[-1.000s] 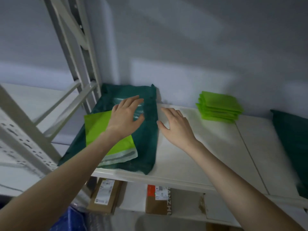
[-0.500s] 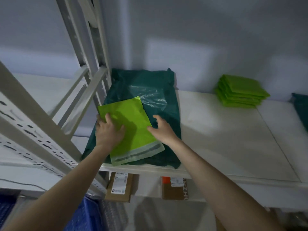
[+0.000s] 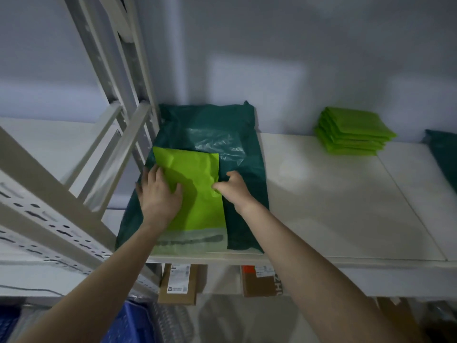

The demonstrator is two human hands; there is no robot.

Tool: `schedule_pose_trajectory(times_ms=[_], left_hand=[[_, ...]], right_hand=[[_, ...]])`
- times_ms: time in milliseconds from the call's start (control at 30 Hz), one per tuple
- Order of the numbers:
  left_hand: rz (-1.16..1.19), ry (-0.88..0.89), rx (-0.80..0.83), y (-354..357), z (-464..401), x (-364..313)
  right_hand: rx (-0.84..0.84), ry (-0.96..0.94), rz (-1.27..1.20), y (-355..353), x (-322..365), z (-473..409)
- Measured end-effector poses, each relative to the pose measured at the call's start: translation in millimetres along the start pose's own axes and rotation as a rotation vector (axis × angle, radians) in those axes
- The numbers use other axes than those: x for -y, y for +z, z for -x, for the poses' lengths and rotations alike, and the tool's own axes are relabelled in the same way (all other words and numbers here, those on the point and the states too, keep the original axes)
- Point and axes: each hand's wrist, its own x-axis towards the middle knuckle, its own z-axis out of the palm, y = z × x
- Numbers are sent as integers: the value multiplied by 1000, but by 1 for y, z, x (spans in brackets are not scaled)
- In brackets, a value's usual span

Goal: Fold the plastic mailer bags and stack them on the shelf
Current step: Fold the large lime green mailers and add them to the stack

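Observation:
A lime green mailer bag lies flat on a pile of dark green mailer bags at the left end of the white shelf. My left hand presses flat on the green bag's left side, fingers spread. My right hand pinches the bag's right edge about halfway along. The bag's pale adhesive flap points toward me at the shelf's front edge. A stack of folded lime green bags sits at the back right of the shelf.
Grey metal rack uprights and braces stand just left of the pile. Another dark green bag shows at the far right edge. Cardboard boxes sit on the lower shelf, with a blue crate below them.
The green bag has been turned straight, with its long side running away from me. My right hand went from resting beside it to pinching its right edge. My left hand stays on its left side.

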Motion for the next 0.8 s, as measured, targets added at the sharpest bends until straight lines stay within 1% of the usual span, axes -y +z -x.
schedule_pose_trajectory(times_ms=[67,167,267,433,500,600,800], left_hand=[[33,44,-23,-3,1,-10],[172,81,-45,-10,4,-30],[267,121,-38,-12,8,-55],[430,157,30,-2,22,-104],[460,175,62,4,28,-122],[474,217,115,20,38,-157],[518,249,220,57,55,-216]], right_hand=[[-3,43,-80,-5,-3,-1],[22,23,-183,-19,-5,1],[-54,-35,-183,-39,-12,1],[-188,-114,-226,-84,-22,9],[-236,-141,-231,-106,-28,15],[-292,-134,-258,-148,-42,25],[-317,-101,-251,-230,-71,41]])
